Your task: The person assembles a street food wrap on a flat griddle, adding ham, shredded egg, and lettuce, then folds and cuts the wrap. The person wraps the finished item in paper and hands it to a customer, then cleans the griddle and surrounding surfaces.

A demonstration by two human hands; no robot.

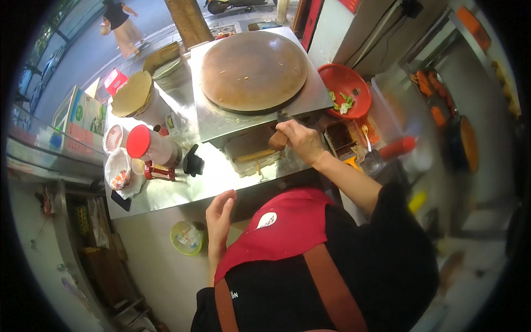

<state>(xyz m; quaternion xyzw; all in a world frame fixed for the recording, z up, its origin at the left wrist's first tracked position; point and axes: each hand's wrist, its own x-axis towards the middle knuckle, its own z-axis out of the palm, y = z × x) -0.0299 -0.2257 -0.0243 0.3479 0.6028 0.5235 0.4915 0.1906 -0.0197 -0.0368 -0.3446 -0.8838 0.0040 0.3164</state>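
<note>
My right hand (pixel 305 141) grips the wooden handle (pixel 278 141) of a scraper at the front edge of a round crepe griddle (pixel 253 70). Its dark blade (pixel 285 116) is partly hidden by my fingers. A few small crumbs lie on the brown griddle plate, which sits on a steel-topped base (pixel 211 120). Below the base front, a shallow tray (pixel 238 166) has a wooden crepe spreader (pixel 258 159) resting across it. My left hand (pixel 220 216) hangs at the counter's front edge, holding nothing, its fingers slightly bent and the thumb apart.
On the left stand a bucket topped by round tan sheets (pixel 132 93), a red-lidded container (pixel 139 141) and a lined basket (pixel 120 176). Right of the griddle are a red colander (pixel 356 108) with lettuce and a sauce container (pixel 342 137). A waste bin (pixel 186 238) stands below.
</note>
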